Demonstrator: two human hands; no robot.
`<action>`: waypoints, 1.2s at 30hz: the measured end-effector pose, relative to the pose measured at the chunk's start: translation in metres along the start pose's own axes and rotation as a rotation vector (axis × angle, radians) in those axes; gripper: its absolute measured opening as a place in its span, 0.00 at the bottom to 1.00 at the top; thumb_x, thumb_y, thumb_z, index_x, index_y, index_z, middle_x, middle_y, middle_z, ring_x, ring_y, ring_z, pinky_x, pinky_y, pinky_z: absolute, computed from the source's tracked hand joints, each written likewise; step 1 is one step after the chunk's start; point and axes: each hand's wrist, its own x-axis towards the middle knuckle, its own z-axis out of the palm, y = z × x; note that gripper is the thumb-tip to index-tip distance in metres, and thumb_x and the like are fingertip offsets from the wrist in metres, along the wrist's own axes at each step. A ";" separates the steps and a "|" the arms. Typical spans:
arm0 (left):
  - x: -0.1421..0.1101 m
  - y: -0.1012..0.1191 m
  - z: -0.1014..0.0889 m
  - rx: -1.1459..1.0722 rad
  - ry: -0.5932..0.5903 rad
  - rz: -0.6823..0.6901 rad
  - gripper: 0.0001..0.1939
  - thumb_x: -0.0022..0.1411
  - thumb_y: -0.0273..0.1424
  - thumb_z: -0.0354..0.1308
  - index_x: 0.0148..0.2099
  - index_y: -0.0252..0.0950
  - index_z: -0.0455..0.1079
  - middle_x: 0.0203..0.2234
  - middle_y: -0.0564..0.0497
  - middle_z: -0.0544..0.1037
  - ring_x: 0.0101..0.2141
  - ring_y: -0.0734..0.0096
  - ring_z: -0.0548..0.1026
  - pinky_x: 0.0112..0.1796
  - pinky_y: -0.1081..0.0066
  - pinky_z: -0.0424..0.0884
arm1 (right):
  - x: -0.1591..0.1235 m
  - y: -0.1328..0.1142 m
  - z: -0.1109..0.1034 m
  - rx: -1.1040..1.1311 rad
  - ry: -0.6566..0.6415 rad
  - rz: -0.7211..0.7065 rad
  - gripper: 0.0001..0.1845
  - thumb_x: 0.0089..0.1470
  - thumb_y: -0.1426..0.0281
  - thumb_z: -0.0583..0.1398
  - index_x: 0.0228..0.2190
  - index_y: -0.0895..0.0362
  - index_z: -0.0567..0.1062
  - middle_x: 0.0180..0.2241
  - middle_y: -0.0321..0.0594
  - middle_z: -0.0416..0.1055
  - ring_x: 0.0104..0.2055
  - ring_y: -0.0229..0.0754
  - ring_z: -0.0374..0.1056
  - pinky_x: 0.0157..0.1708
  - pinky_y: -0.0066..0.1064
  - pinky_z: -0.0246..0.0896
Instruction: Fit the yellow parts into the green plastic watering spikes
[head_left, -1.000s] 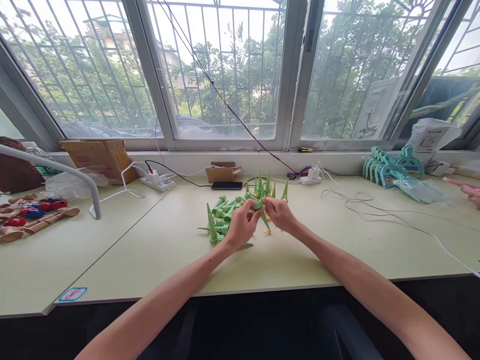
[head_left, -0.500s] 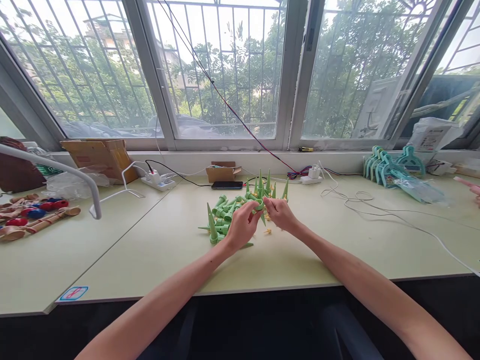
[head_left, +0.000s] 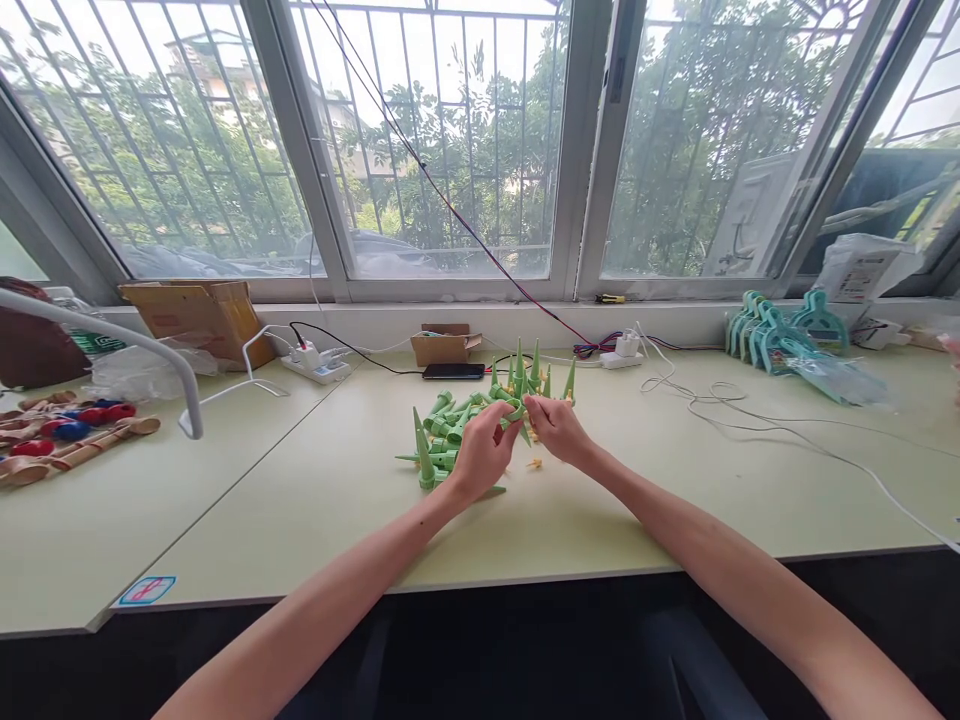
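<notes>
My left hand (head_left: 484,448) is closed around a green plastic watering spike (head_left: 516,412), held just above the table. Against the upper end of that spike, my right hand (head_left: 556,430) makes a pinch; whatever sits between its fingertips is hidden. Under and left of my left hand lies a heap of similar green cone-shaped spikes (head_left: 424,455), some on their sides, one upright at the front. Several more upright spikes (head_left: 520,368) stand behind my hands. Small yellow plastic pieces (head_left: 535,463) are scattered beneath my right hand.
A phone (head_left: 454,371) and a small cardboard box (head_left: 442,346) sit behind the heap. White cables (head_left: 750,408) run across the right side, near teal hangers (head_left: 772,335). Wooden toys (head_left: 82,435) and a white metal stand (head_left: 191,390) are at left. Part of a person shows at the right edge.
The spike in my left hand has tipped slightly, so its round opening shows less. My hands have barely moved. At the right edge, another person's hand has shifted mostly out of view.
</notes>
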 end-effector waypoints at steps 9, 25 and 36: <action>0.000 -0.001 0.000 -0.001 -0.001 0.010 0.10 0.65 0.38 0.52 0.38 0.37 0.65 0.28 0.53 0.70 0.20 0.80 0.62 0.24 0.75 0.61 | -0.001 0.000 -0.001 0.013 -0.012 0.006 0.27 0.63 0.50 0.44 0.19 0.55 0.55 0.17 0.31 0.52 0.20 0.34 0.49 0.22 0.28 0.44; 0.000 0.000 0.000 -0.016 -0.006 0.011 0.11 0.65 0.39 0.52 0.38 0.36 0.65 0.29 0.52 0.70 0.20 0.80 0.62 0.23 0.75 0.60 | 0.000 -0.001 -0.001 0.010 -0.017 0.012 0.28 0.62 0.48 0.43 0.19 0.55 0.54 0.16 0.31 0.53 0.20 0.34 0.49 0.22 0.28 0.45; 0.000 0.000 0.000 -0.018 -0.014 0.003 0.10 0.65 0.39 0.52 0.37 0.37 0.65 0.27 0.54 0.68 0.19 0.80 0.61 0.23 0.75 0.60 | 0.000 0.000 0.000 0.008 -0.023 0.013 0.27 0.63 0.50 0.44 0.19 0.55 0.55 0.16 0.32 0.53 0.20 0.34 0.49 0.22 0.27 0.44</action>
